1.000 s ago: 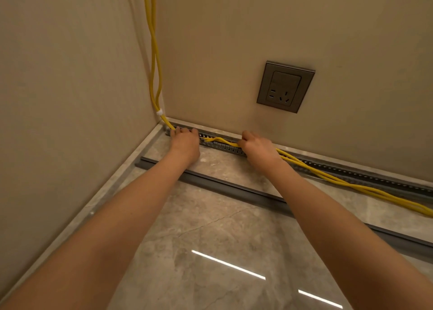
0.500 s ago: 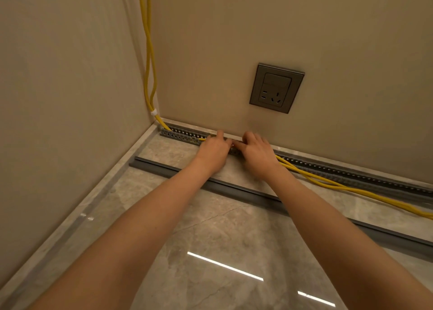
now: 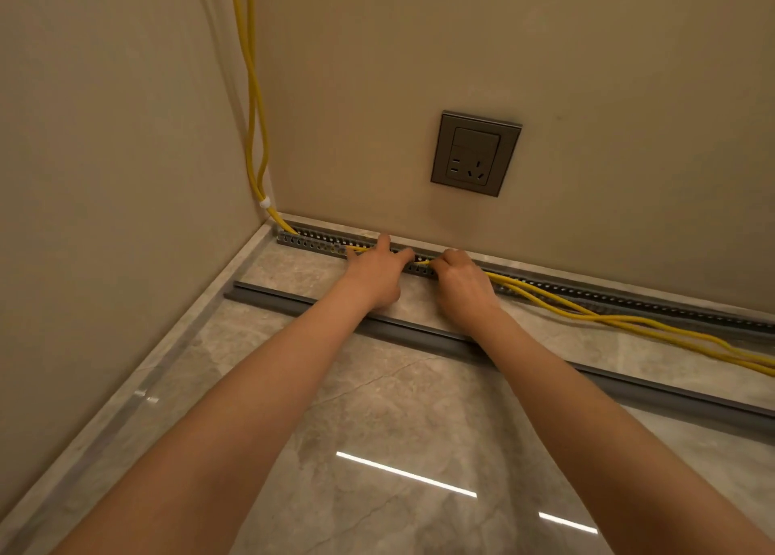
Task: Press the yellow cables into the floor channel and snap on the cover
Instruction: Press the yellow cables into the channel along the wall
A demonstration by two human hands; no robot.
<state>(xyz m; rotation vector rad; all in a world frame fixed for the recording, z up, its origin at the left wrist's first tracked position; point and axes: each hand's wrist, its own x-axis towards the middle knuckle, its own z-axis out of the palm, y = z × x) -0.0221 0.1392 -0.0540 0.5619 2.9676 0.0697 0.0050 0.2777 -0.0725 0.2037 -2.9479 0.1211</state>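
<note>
Yellow cables (image 3: 629,324) come down the room corner and run along the wall's foot. A grey perforated floor channel (image 3: 312,238) lies against the wall; left of my hands the cables sit inside it, right of them they lie loose on the tiles. My left hand (image 3: 373,275) presses the cables down into the channel with spread fingers. My right hand (image 3: 461,288) is closed around the cables just to its right. The long grey cover (image 3: 671,391) lies flat on the floor, parallel to the channel, under my forearms.
A grey wall socket (image 3: 476,154) sits above the channel. A white tie (image 3: 265,203) binds the cables in the corner. The left wall is close. Glossy stone tiles (image 3: 377,449) cover the floor.
My left hand has slid right along the channel from near the corner to beside my right hand, and more cable now sits inside the channel at the left. The view shifted slightly.
</note>
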